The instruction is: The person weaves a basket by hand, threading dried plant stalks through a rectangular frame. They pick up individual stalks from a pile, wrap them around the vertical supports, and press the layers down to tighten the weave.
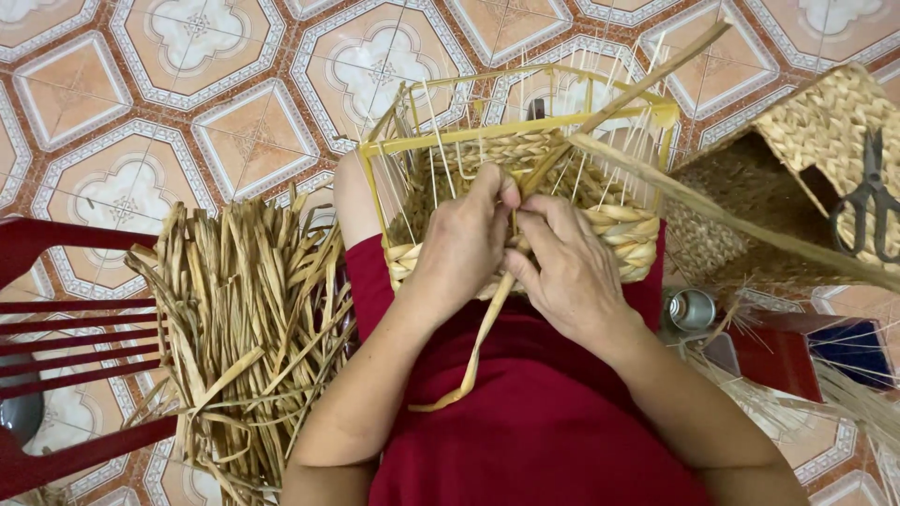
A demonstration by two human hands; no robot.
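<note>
Both our hands pinch one straw strand (487,323) at the half-woven basket (619,234) on our lap: left hand (464,245), right hand (562,267). Straw bundle (248,309) beside left arm.

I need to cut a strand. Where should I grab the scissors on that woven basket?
Take the scissors by their black loop handles, coming from below: they lie flat on the finished basket, handles toward the person, blades pointing away.

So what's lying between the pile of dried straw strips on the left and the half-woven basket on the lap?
In the head view, only the person's left forearm and red-clothed lap lie between the straw pile and the basket; nothing else does.
</note>
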